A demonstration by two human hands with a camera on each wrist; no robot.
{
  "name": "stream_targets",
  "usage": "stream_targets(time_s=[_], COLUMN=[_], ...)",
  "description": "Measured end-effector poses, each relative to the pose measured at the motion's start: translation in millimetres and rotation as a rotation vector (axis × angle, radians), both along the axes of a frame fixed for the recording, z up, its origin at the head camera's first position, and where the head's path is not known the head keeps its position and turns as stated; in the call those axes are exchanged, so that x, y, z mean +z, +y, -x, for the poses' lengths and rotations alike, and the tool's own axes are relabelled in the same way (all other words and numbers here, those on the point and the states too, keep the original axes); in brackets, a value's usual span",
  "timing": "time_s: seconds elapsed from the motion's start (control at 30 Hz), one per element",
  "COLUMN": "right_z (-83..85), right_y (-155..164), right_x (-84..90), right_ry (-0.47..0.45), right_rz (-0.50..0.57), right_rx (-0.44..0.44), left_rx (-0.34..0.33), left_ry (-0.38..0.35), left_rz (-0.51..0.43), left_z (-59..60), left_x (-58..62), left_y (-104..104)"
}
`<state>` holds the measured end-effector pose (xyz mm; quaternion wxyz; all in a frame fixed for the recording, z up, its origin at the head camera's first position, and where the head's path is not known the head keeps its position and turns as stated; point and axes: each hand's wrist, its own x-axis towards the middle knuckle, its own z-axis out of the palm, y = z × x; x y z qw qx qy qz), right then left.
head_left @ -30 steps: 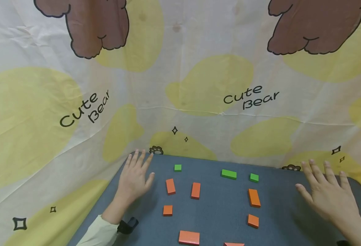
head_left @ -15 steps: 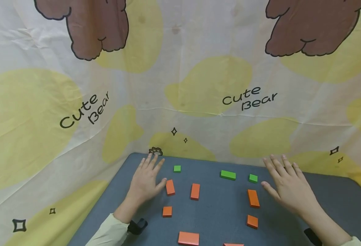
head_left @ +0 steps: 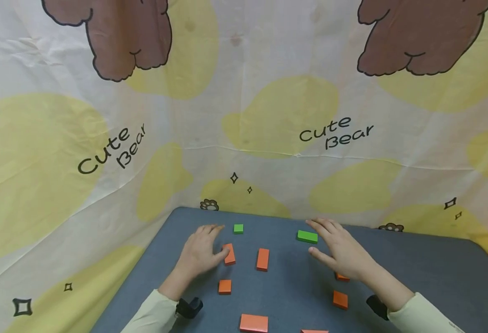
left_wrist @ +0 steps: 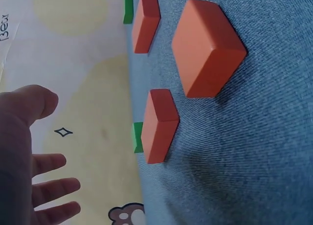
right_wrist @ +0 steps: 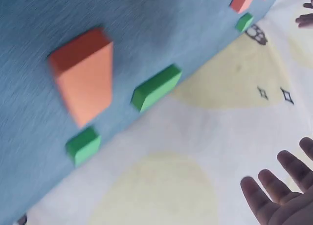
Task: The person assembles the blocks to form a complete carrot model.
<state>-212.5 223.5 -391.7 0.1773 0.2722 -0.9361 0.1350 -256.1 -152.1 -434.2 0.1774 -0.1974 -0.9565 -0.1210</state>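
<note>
Near table edge [head_left: 429, 237], long green block [head_left: 307, 237]

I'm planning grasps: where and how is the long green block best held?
Probably pinch the green block at mid-length, across its two long sides, coming from above: it is a slim bar lying flat on the table, and no other block touches it.

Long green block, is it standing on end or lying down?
Lying down: the head view shows the long green block resting lengthwise on the blue table.
</note>
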Motion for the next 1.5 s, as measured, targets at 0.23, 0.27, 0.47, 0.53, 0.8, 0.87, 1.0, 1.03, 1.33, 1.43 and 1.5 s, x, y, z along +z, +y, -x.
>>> stream_targets(time_s=[0.23, 0.27, 0.47, 0.53, 0.8, 0.87, 1.0, 1.03, 1.33, 1.43, 1.5], right_z=[11.4, 12.8, 21.9, 25.3, 38.4, 40.5, 43.3, 43.7, 46.4, 46.7, 46.6], right_y=[-30.2, -34.6, -59.0, -65.2, -83.8, -87.6, -94.4, -95.9, -105.3, -108.4, -109.9], right_x=[-7.8, -8.9, -17.6, -21.7, -43.7, -48.4, -55.4, -57.1, -67.5, -68.9, -68.7], right_ry=[-0.105, -0.125, -0.24, -0.282, -0.433, -0.458, -0.522, -0.543, -0.623, -0.624, -0.627], right_rz=[0.077, 0.082, 0.124, 0.151, 0.246, 0.255, 0.293, 0.308, 0.365, 0.373, 0.383], right_rx=[0.031, 0.033, 0.067, 0.084, 0.136, 0.129, 0.108, 0.104, 0.055, 0.033, 0.018], left_rx=[0.012, 0.017, 0.021, 0.017, 0.003, -0.001, -0.013, -0.015, -0.021, -0.025, -0.023], left_ry=[-0.135, -0.156, -0.248, -0.273, -0.368, -0.384, -0.394, -0.393, -0.384, -0.379, -0.378], left_rz=[-0.109, -0.124, -0.189, -0.202, -0.264, -0.28, -0.289, -0.286, -0.259, -0.255, -0.257], left_z=[1.1, 1.6, 5.5, 6.8, 11.2, 12.2, 13.0, 12.9, 14.5, 14.9, 15.4], left_x=[-5.3, -6.4, -14.8, -17.6, -30.6, -33.7, -38.2, -38.8, -43.4, -44.3, -43.9], left_y=[0.1, 0.3, -0.7, -1.5, -4.8, -5.2, -5.1, -5.0, -3.2, -3.0, -2.8])
